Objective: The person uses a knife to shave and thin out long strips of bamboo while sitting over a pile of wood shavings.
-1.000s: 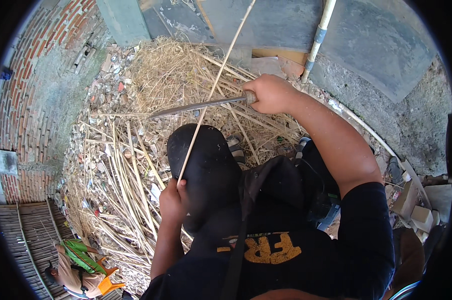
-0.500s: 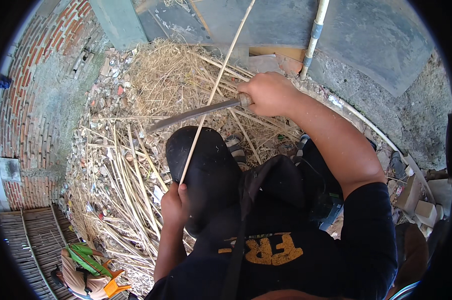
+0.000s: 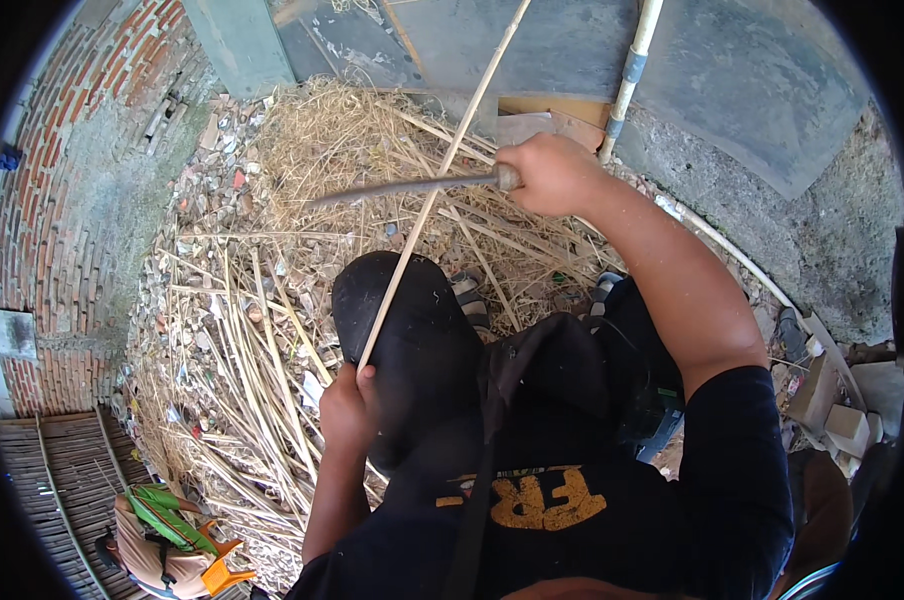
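Observation:
A long, thin bamboo strip (image 3: 412,235) rises from my left hand (image 3: 349,408), which is closed around its lower end beside my left knee. The strip slants up and to the right, past the top of the picture. My right hand (image 3: 557,175) grips the wooden handle of a machete (image 3: 402,189). Its dark blade points left and crosses the strip about halfway along its visible length. Whether the edge touches the strip or lies apart from it, I cannot tell.
Several pale split strips (image 3: 257,370) lie on the ground at the left. A heap of dry shavings (image 3: 342,140) sits ahead, near a pale pipe (image 3: 632,70). A brick wall (image 3: 72,200) stands left; another person (image 3: 157,545) is at the lower left. Blocks (image 3: 847,430) lie right.
My right hand has moved slightly up and right with the machete, so the blade now crosses the strip higher and lies flatter. The strip's upper end has swung a little to the right.

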